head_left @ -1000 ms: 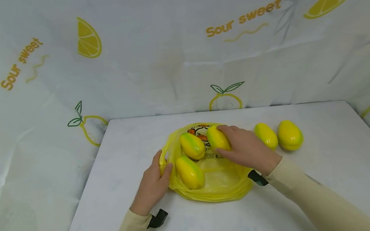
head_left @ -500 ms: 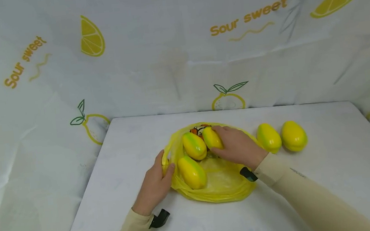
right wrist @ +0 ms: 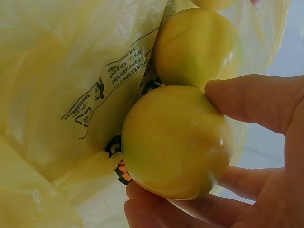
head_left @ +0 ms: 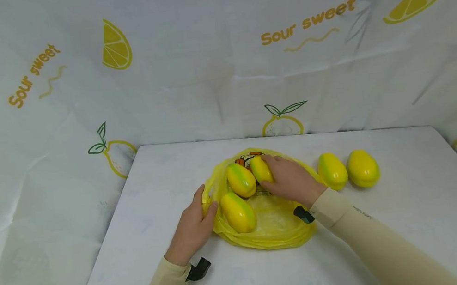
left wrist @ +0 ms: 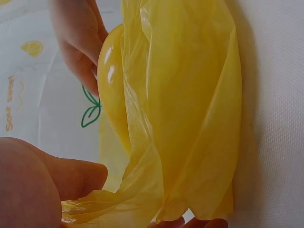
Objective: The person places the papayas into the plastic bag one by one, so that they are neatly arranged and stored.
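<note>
A thin yellow plastic bag (head_left: 278, 221) lies spread in the middle of the table, its mouth facing up. My left hand (head_left: 191, 230) pinches the bag's left rim between thumb and fingers. Inside the bag, my right hand (head_left: 292, 177) grips a glossy yellow-green oval fruit (right wrist: 175, 142), thumb on one side and fingers round the other. That fruit sits beside a second oval fruit (head_left: 241, 179), and the two look to touch in the right wrist view. A third oval fruit (head_left: 238, 212) rests nearer the left hand, also in the bag.
Two more such fruits, one at left (head_left: 332, 171) and one at right (head_left: 363, 168), stand side by side on the white table (head_left: 412, 216), right of the bag. A white cloth (head_left: 187, 72) with lemon prints hangs behind the table's back edge.
My right hand has moved left with its fruit, bringing it close beside the second fruit in the bag. The left hand keeps its hold on the rim.
</note>
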A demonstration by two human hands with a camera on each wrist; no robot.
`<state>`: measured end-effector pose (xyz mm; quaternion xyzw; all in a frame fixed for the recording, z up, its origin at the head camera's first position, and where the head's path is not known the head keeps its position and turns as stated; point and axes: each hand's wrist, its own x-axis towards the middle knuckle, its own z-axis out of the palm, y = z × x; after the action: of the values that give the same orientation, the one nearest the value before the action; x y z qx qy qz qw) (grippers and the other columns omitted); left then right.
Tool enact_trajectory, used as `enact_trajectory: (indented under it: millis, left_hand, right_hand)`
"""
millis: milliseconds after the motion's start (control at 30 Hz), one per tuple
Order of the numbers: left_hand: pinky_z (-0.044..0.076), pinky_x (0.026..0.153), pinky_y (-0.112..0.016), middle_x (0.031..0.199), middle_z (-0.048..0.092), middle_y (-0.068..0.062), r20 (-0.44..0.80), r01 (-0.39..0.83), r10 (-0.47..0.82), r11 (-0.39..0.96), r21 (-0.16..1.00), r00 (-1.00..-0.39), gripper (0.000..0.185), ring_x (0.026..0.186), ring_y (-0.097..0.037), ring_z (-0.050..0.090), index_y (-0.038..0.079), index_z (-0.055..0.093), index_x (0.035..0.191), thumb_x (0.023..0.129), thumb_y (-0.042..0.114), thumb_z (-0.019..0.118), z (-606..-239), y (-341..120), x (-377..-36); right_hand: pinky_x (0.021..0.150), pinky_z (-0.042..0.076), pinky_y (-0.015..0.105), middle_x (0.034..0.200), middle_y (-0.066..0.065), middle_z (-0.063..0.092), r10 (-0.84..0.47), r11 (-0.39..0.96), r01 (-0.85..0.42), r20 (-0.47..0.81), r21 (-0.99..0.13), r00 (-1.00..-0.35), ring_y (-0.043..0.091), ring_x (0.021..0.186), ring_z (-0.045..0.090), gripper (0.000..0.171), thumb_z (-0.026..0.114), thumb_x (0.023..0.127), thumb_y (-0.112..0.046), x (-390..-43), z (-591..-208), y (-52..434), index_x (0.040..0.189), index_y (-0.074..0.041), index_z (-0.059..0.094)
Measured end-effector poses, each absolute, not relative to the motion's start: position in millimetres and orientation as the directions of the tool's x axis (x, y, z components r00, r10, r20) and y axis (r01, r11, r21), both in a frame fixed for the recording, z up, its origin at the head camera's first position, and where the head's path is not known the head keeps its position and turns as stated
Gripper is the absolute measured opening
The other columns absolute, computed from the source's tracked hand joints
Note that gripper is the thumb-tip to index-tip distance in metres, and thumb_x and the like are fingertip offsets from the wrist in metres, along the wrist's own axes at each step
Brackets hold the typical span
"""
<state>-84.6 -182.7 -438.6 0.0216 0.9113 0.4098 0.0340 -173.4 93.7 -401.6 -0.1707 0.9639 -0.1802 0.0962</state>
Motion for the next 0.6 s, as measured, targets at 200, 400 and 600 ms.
enact_trajectory:
  millis: [200, 400, 600]
  left_hand:
    - [0.052, 0.112, -0.054, 0.137, 0.071, -0.024, -0.049, 0.010, 0.069, 0.668, 0.744, -0.996, 0.071, 0.106, -0.024, 0.064, 0.000, 0.026, 0.170, 0.113, 0.032, 0.055, -438.3, -181.8, -83.6]
    - [0.051, 0.115, -0.057, 0.147, 0.066, -0.024, -0.054, 0.004, 0.066, 0.667, 0.745, -0.996, 0.071, 0.119, -0.027, 0.066, 0.001, 0.027, 0.170, 0.113, 0.033, 0.055, -440.0, -182.6, -82.9]
    - [0.050, 0.116, -0.057, 0.159, 0.055, -0.024, -0.062, 0.001, 0.072, 0.661, 0.750, -0.995, 0.072, 0.124, -0.027, 0.064, 0.001, 0.025, 0.170, 0.114, 0.034, 0.055, -438.8, -183.7, -85.1]
  right_hand:
    - [0.117, 0.049, 0.058, 0.160, 0.028, 0.053, -0.369, 0.875, -0.300, -0.121, -0.380, -0.922, 0.043, 0.138, 0.061, 0.076, 0.068, 0.106, -0.036, -172.3, -404.5, 95.4, 0.164, 0.001, 0.038]
    - [0.117, 0.049, 0.057, 0.160, 0.028, 0.053, -0.369, 0.873, -0.293, -0.137, -0.389, -0.919, 0.042, 0.137, 0.062, 0.076, 0.069, 0.105, -0.035, -171.5, -407.8, 96.4, 0.164, 0.001, 0.037]
    - [0.118, 0.048, 0.057, 0.161, 0.026, 0.052, -0.363, 0.870, -0.281, -0.140, -0.404, -0.921, 0.041, 0.139, 0.061, 0.079, 0.070, 0.104, -0.036, -172.5, -409.1, 97.6, 0.166, 0.000, 0.034]
